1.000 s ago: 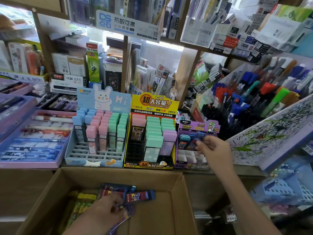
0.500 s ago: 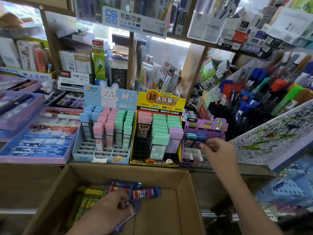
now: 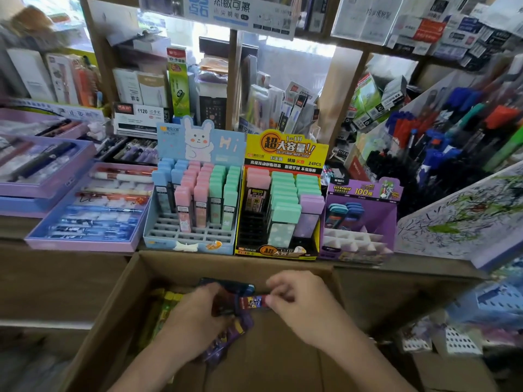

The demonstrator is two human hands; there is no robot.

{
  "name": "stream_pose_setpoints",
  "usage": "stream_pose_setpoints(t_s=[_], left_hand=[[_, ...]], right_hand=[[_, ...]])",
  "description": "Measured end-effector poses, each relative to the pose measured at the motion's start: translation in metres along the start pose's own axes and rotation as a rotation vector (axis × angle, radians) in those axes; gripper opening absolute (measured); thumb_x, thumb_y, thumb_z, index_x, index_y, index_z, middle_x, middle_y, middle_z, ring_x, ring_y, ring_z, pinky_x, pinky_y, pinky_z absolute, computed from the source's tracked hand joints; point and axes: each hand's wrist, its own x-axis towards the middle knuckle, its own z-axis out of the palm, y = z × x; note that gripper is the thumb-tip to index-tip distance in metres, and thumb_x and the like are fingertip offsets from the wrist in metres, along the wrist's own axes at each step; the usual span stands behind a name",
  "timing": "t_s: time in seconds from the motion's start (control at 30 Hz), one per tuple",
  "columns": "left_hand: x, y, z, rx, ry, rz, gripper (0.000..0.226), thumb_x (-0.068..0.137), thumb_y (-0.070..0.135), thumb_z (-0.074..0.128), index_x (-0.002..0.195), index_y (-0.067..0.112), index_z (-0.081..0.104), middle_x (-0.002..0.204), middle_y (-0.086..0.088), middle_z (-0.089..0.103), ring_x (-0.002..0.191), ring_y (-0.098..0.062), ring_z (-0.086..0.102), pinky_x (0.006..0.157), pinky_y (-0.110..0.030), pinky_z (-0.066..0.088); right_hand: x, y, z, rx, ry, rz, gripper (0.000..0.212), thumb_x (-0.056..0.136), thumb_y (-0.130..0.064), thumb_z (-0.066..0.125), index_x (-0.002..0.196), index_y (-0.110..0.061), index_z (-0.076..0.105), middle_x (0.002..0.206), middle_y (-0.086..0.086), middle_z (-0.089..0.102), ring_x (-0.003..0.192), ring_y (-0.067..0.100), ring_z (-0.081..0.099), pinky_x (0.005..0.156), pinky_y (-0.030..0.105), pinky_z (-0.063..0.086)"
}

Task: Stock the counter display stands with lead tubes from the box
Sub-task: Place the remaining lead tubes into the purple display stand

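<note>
Right hand [image 3: 297, 304] pinches one lead tube [image 3: 250, 302] by its end. Left hand [image 3: 195, 315], just beside the pinch, grips the bundle [image 3: 226, 338] over the box [image 3: 283, 363]. Recommend a straight pull, then seating it upright in the purple stand [image 3: 365, 219] beyond.

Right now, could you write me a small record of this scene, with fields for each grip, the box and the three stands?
left grip: holds a bundle of lead tubes above the box
right grip: pinches the end of one lead tube sticking out of that bundle
box: open cardboard, in front of the counter; yellow-green packs inside at left
purple stand: few stocked tubes in the back row, front slots empty
yellow stand: mostly filled, left column partly empty
blue stand: back rows filled, front slots empty
</note>
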Motion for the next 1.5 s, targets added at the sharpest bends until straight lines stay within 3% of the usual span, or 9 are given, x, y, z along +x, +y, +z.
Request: stream_pose_setpoints(t_s=[0.17,0.4,0.6,0.7,0.83,0.93,1.07,1.33,1.5], left_hand=[[0.001,-0.006,0.002,0.208,0.144,0.047,0.04,0.091,0.031,0.07,0.128,0.039,0.059,0.13,0.009,0.052,0.127,-0.019,0.043,0.113,-0.036,0.041],[0.002,-0.015,0.003,0.369,0.138,0.031,0.052,0.097,0.032,0.062,0.147,0.036,0.048,0.144,0.003,0.044,0.131,-0.025,0.037,0.117,-0.04,0.035],[0.004,-0.018,0.005,0.429,0.121,0.025,0.044,0.094,0.038,0.065,0.137,0.037,0.056,0.138,0.002,0.049,0.129,-0.025,0.041,0.115,-0.04,0.036],[0.004,-0.02,0.007,0.416,0.139,0.013,0.032,0.091,0.041,0.069,0.123,0.036,0.061,0.13,0.003,0.049,0.123,-0.023,0.043,0.11,-0.038,0.04],[0.002,-0.019,0.008,0.302,0.07,-0.004,0.019,0.09,0.045,0.069,0.104,0.035,0.06,0.109,0.008,0.058,0.109,-0.017,0.056,0.09,-0.032,0.049],[0.001,-0.016,0.008,0.307,0.017,-0.032,0.018,0.09,0.046,0.067,0.102,0.035,0.059,0.1,0.01,0.063,0.097,-0.016,0.063,0.075,-0.03,0.049],[0.0,-0.015,0.008,0.309,-0.049,-0.065,0.024,0.088,0.044,0.069,0.108,0.034,0.06,0.1,0.009,0.06,0.096,-0.016,0.059,0.077,-0.03,0.047],[-0.004,-0.01,0.008,0.316,-0.107,-0.101,0.034,0.085,0.041,0.075,0.113,0.029,0.061,0.11,0.006,0.064,0.106,-0.018,0.062,0.09,-0.032,0.054],[-0.004,-0.01,0.012,0.193,-0.19,-0.143,0.039,0.076,0.037,0.084,0.109,0.028,0.066,0.102,0.007,0.068,0.094,-0.013,0.068,0.086,-0.035,0.061]], right_hand=[[0.016,-0.006,0.036,-0.265,-0.232,0.129,0.029,0.099,-0.02,0.061,0.127,-0.028,0.059,0.123,0.0,0.067,0.112,0.023,0.065,0.098,0.043,0.055],[0.021,0.005,0.055,-0.363,-0.335,0.224,0.075,0.096,-0.003,0.053,0.159,-0.031,0.024,0.154,0.009,0.042,0.139,0.032,0.048,0.114,0.043,0.043],[0.011,0.012,0.054,-0.239,-0.251,0.201,0.044,0.095,-0.007,0.056,0.131,-0.032,0.06,0.13,0.0,0.06,0.117,0.022,0.06,0.101,0.035,0.051],[0.005,0.014,0.059,-0.194,-0.265,0.208,0.035,0.095,-0.012,0.06,0.123,-0.032,0.064,0.123,-0.002,0.06,0.108,0.019,0.061,0.089,0.032,0.053],[0.0,0.018,0.068,-0.058,-0.275,0.244,0.039,0.094,-0.013,0.062,0.126,-0.035,0.065,0.118,-0.01,0.061,0.1,0.01,0.061,0.069,0.019,0.047],[-0.001,0.018,0.075,0.067,-0.238,0.319,0.026,0.09,-0.011,0.065,0.106,-0.03,0.069,0.108,-0.007,0.064,0.095,0.01,0.063,0.07,0.023,0.052],[-0.004,0.013,0.084,0.154,-0.165,0.421,0.021,0.086,-0.017,0.074,0.096,-0.029,0.059,0.099,-0.006,0.063,0.092,0.012,0.064,0.081,0.037,0.061],[-0.006,0.008,0.095,0.376,-0.081,0.562,0.046,0.085,-0.012,0.079,0.092,-0.033,0.039,0.096,-0.007,0.061,0.085,0.007,0.06,0.058,0.019,0.043],[-0.005,0.006,0.093,0.431,-0.111,0.575,0.032,0.085,-0.005,0.077,0.096,-0.025,0.054,0.097,-0.001,0.068,0.088,0.009,0.065,0.061,0.021,0.046]])
